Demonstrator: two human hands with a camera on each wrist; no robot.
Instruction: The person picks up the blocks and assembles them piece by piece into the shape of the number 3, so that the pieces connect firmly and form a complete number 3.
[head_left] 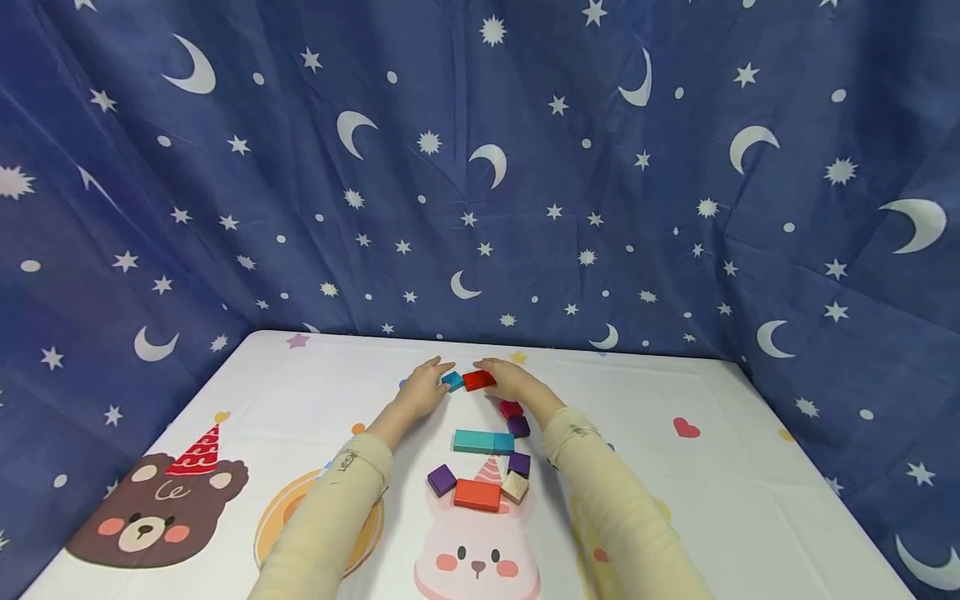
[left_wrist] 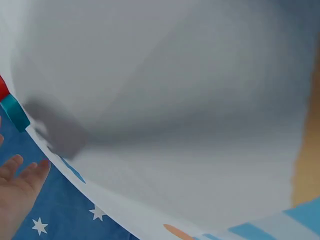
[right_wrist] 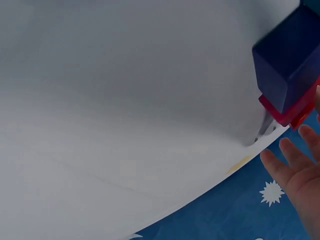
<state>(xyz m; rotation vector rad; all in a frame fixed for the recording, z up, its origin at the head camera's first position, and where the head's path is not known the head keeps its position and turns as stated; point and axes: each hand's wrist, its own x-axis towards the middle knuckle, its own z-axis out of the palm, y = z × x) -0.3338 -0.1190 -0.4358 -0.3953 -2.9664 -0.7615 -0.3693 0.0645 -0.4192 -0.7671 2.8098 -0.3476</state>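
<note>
At the far part of the white table, my left hand (head_left: 422, 390) lies beside a small teal block (head_left: 453, 381), its fingers spread around the block's left side. A red block (head_left: 478, 380) stands end to end with the teal one. My right hand (head_left: 513, 379) is at the red block's right end, fingers reaching behind it; contact is hard to make out. In both wrist views the fingers look extended and apart. Just nearer than the right hand, a crimson block (head_left: 512, 409) touches a dark purple block (head_left: 518, 426), and both also show in the right wrist view.
Nearer along the table lie a long teal block (head_left: 474, 441) with a blue block (head_left: 504, 443) at its end, two purple blocks, an orange-red block (head_left: 477, 495) and a pale wooden block (head_left: 515, 487). A blue starry curtain (head_left: 480, 208) rises behind the printed tablecloth (head_left: 637, 467).
</note>
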